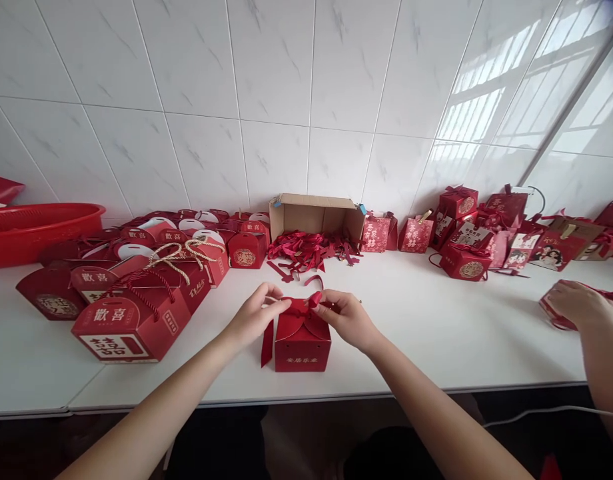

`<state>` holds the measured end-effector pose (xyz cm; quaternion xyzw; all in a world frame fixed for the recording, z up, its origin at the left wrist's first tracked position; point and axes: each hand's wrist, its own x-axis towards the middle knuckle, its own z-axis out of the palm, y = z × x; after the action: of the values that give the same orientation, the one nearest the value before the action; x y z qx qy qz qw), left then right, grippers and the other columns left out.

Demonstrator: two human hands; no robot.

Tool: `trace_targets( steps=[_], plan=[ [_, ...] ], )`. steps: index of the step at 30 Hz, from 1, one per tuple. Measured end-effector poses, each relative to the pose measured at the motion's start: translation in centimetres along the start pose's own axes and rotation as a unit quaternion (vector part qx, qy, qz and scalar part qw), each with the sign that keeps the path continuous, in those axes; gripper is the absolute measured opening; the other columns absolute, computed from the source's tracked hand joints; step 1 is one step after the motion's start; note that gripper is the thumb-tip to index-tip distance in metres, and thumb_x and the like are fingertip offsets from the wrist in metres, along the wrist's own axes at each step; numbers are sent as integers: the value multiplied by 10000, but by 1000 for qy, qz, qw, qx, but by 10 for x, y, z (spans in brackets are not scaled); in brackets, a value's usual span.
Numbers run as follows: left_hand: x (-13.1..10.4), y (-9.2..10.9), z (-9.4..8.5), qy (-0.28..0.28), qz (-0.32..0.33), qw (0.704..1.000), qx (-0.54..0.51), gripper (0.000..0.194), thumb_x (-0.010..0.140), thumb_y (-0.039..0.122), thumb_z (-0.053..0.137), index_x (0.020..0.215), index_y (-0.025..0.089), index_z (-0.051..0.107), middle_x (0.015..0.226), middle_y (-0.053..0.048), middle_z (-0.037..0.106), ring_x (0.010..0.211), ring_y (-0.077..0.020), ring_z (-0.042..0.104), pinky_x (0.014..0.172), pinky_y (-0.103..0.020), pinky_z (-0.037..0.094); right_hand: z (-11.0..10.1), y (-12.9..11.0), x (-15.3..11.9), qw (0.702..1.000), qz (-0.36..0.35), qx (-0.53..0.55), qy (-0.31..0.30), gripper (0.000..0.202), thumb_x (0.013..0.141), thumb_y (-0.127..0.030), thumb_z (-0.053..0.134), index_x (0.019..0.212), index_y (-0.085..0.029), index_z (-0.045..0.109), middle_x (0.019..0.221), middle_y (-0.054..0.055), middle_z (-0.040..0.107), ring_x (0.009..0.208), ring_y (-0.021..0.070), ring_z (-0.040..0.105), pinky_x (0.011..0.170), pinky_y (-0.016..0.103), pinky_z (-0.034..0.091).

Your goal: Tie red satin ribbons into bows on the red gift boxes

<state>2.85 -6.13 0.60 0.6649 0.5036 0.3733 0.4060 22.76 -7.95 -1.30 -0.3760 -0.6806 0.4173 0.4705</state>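
A small red gift box [302, 352] with gold lettering stands upright near the table's front edge, its flaps folded together on top. Across its top runs a red ribbon [267, 343], one end hanging down the box's left side. My left hand [256, 312] is at the top left corner, thumb and forefinger closed on the ribbon. On the other side, my right hand [347, 319] pinches a loop of the same ribbon above the box top. The exact grip of the left fingertips is partly hidden.
Behind the box, a cardboard carton [316, 217] lies open with loose red ribbons [311, 250] spilling out. Finished-looking red boxes [136, 320] crowd the left, beside a red plastic basket [46, 230]. More gift boxes [466, 260] stand right, near another person's hand [576, 303].
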Motion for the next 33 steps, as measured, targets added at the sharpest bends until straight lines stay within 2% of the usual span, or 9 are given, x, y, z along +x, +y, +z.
trace_targets(
  steps=[3,7,10,14,17,20,25,30,33],
  plan=[
    [4,-14,2,-25,-77,997,-21,397,661,535,637,822,196,506,849,-23,606,855,-217,588,742,-317,444,4,-1,0,998,10,52,-27,271,824,-457,561,816,-192,616,816,35,646,786,170,596,740,294,471],
    [1,-12,-7,-81,-85,993,4,393,732,570,567,678,183,525,653,6,559,645,-170,538,588,-271,387,14,-6,3,997,31,71,0,164,822,-336,528,773,-187,575,779,33,661,776,169,621,743,288,482],
    [-9,3,-24,-100,-5,991,85,326,776,493,551,641,196,563,649,9,547,668,-171,524,614,-270,387,22,-7,8,994,79,0,74,108,776,-247,502,721,-182,568,696,29,660,682,165,617,651,269,468],
    [-24,35,-36,-14,174,960,220,196,767,415,578,756,238,661,790,-16,650,802,-216,577,738,-297,434,28,-10,14,989,95,-55,98,89,720,-215,552,749,-168,621,650,34,659,646,183,610,624,281,447],
    [-16,58,-27,18,268,921,283,179,775,374,565,776,255,699,833,-17,672,835,-214,590,817,-312,427,26,-14,13,994,59,-78,43,110,716,-177,537,710,-172,647,630,8,643,604,149,570,590,252,416],
    [10,68,-11,-19,263,917,300,166,769,366,573,802,261,698,854,-5,666,800,-193,594,830,-333,415,21,-18,8,995,0,-96,-35,146,745,-169,514,678,-165,644,630,-13,606,573,107,493,547,219,366],
    [36,52,-3,145,198,924,295,327,735,522,603,819,207,624,812,-28,636,819,-224,565,806,-374,392,20,-12,3,997,-16,-77,-14,269,839,-335,519,696,-143,641,646,4,604,563,95,437,535,219,339],
    [3,25,-14,-19,138,978,153,323,804,515,545,761,201,606,760,2,626,739,-167,559,671,-268,410,26,-3,2,999,-21,-29,6,240,853,-348,521,750,-152,616,720,30,662,616,122,536,572,230,385],
    [-12,14,-12,17,151,976,159,208,787,408,610,760,202,612,785,7,645,777,-165,569,736,-272,408,28,-1,1,999,-28,7,22,153,845,-327,544,889,-181,558,746,22,677,666,143,605,612,240,419]
  ],
)
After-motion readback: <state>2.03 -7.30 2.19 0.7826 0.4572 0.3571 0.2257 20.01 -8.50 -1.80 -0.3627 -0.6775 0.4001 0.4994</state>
